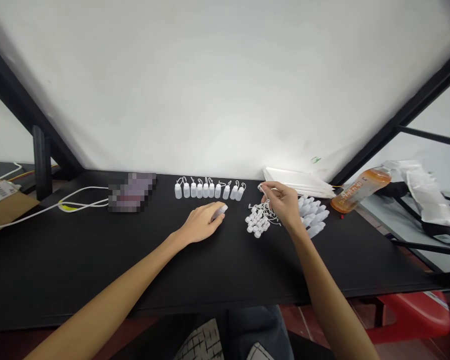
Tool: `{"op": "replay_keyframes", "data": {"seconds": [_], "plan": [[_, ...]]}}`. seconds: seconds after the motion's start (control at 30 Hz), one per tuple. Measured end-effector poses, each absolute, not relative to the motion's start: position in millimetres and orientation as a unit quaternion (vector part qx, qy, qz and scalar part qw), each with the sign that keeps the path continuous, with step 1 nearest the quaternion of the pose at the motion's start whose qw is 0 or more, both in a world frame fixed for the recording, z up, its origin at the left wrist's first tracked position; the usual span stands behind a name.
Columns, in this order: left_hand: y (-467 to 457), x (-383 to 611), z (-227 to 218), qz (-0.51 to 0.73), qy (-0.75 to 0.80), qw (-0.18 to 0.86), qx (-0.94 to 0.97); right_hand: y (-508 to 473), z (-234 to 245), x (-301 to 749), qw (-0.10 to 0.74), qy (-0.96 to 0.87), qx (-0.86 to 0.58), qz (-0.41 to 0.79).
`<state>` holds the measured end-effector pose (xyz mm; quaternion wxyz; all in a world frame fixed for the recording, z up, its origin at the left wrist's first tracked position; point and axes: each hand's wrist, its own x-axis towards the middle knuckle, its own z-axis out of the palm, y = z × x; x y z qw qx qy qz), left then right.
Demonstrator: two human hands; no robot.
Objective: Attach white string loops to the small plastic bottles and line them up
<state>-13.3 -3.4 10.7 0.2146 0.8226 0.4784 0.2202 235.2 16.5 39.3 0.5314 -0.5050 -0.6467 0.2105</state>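
Head view, looking down on a black desk (97, 265), we saw both bare hands at work near its middle. The left hand (200, 223) lay curled, its fingers closed around a small white plastic piece (220, 212), most of which they hid. The right hand (281, 202) was raised just above the desk, its thumb and fingers (264, 189) pinched together on white cords (269, 210) that ran down into a tangled cluster of white caps (257, 221) (how many cords it had hold of, we could not tell). That cluster lay on the desk just left of a heap of white plastic bottles (312, 215), which were lying down, partly behind the right wrist. Farther ahead stood a neat row of ten small white bottles (209, 190), each topped by a looped cord. Beyond the heap lay a stack of white packets (298, 182), and an orange drink bottle (361, 190) lay tilted at the desk's right end. A white cable (78, 197) trailed in from the left toward a pixelated object (132, 192).
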Motion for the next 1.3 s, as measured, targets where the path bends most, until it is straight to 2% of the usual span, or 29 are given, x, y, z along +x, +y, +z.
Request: {"op": "replay_keyframes", "data": {"seconds": [0.13,0.3,0.57,0.73,1.07,1.3], "plan": [[-4.9,-10.9,8.0,0.250,0.459,0.224,0.823,8.3,36.1,217.3,0.445,-0.706,-0.448,0.319],[-7.0,-9.7,7.2,0.250,0.447,0.211,0.833,0.6,25.7,195.4,0.385,-0.741,-0.406,0.370],[-8.5,-9.6,9.2,0.249,0.438,0.197,0.841,2.3,14.4,191.5,0.387,-0.765,-0.402,0.323],[-10.0,-9.7,11.0,0.235,0.440,0.186,0.847,-0.5,17.3,191.2,0.404,-0.742,-0.406,0.349],[-13.8,-11.7,16.6,0.233,0.439,0.147,0.855,-6.2,30.1,191.6,0.355,-0.736,-0.405,0.411],[-12.1,-11.9,16.3,0.287,0.423,0.267,0.817,-5.4,28.6,190.7,0.357,-0.723,-0.366,0.465]]}}
